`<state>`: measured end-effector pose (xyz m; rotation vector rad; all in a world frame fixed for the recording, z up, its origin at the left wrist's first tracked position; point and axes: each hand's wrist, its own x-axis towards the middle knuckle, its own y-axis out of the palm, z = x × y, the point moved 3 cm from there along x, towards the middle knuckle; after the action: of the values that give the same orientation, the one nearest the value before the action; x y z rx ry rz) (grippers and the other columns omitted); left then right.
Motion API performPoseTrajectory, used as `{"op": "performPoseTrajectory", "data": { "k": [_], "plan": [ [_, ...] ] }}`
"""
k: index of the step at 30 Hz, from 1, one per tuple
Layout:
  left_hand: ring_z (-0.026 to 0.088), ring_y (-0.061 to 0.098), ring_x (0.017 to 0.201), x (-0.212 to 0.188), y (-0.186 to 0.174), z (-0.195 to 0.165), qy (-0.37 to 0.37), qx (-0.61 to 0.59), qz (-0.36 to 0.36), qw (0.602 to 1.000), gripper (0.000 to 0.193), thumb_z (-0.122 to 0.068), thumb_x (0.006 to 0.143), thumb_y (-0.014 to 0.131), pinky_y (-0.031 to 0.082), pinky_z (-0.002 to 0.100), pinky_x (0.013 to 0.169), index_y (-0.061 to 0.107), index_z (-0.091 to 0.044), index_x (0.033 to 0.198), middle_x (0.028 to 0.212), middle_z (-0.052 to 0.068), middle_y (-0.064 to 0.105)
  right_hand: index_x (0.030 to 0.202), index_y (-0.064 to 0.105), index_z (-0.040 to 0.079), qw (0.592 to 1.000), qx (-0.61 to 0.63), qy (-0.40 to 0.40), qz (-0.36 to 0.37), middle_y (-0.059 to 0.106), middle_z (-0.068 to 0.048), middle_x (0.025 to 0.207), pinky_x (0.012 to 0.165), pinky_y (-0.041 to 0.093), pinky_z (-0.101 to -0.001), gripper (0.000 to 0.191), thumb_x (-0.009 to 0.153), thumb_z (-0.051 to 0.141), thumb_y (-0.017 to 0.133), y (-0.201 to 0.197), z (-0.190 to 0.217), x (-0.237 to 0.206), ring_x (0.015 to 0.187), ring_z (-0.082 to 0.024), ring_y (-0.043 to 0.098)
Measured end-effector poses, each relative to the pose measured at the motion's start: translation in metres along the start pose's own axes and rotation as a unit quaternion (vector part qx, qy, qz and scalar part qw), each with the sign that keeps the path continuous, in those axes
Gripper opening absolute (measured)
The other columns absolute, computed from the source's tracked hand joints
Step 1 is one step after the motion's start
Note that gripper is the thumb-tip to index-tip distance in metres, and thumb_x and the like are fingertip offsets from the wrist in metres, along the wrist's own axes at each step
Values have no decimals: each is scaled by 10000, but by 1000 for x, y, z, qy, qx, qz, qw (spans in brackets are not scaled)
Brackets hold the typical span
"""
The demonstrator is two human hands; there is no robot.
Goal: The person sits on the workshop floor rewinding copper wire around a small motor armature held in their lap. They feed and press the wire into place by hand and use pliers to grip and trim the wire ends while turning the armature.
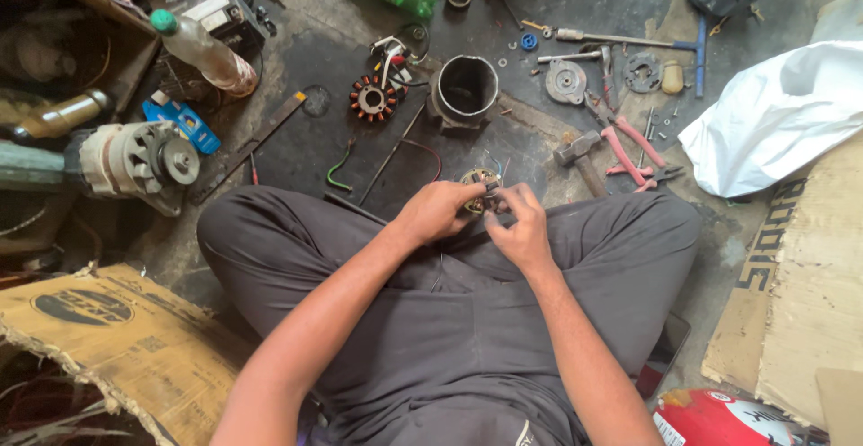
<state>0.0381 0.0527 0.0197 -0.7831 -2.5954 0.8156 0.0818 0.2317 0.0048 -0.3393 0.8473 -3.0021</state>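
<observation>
Metal round part (478, 187) mostly hidden — both hands, left (438, 211) and right (517, 226), pinch it; details unclear.

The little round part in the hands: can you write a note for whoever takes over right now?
Left hand: grips the small round wound part over the lap.
Right hand: fingers pinch at its right edge.
Nearby on the floor: orange coil ring, metal cylinder, hammer, pink-handled pliers.
Done: cannot tell.
Left: the part is in hand, not set down.
</observation>
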Motion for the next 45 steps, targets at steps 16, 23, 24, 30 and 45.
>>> {"op": "performPoseTrajectory", "data": {
  "k": [16,23,24,30,45],
  "plan": [
    [363,702,862,-2,3,-1,10,50,-31,998,305,-112,791,715,535,479,707,679,-135,1092,920,134,737,1003,690,90,971,-189,-144,-24,668,-89,1111,967,459,-452,314,713,50,804,-29,47,12,1118,-317,607],
    [387,693,852,0,-5,-6,-35,28,-38,998,317,-151,774,757,536,481,702,706,-127,1085,882,160,725,1071,776,46,931,259,256,36,605,-26,836,608,357,-263,126,945,54,766,-17,-22,-1,706,-103,484],
    [387,694,850,1,-5,-6,-36,31,-38,998,317,-157,775,761,537,481,702,708,-128,1086,879,160,726,1055,769,39,944,247,214,41,601,-29,851,627,375,-263,122,933,41,760,-17,-24,0,726,-98,496],
    [382,700,832,4,-3,-5,-44,52,-36,997,331,-177,741,772,540,487,695,706,-132,1063,852,158,727,902,721,5,992,-16,52,111,545,-90,754,589,433,-309,119,797,39,767,-6,7,12,639,-193,534],
    [382,707,793,1,5,-6,-82,91,-38,992,397,-119,748,700,540,507,673,701,-158,1143,823,160,727,1070,697,-32,987,72,130,67,703,-81,879,658,520,-301,202,884,37,730,2,-2,3,740,-128,641]
  ]
}}
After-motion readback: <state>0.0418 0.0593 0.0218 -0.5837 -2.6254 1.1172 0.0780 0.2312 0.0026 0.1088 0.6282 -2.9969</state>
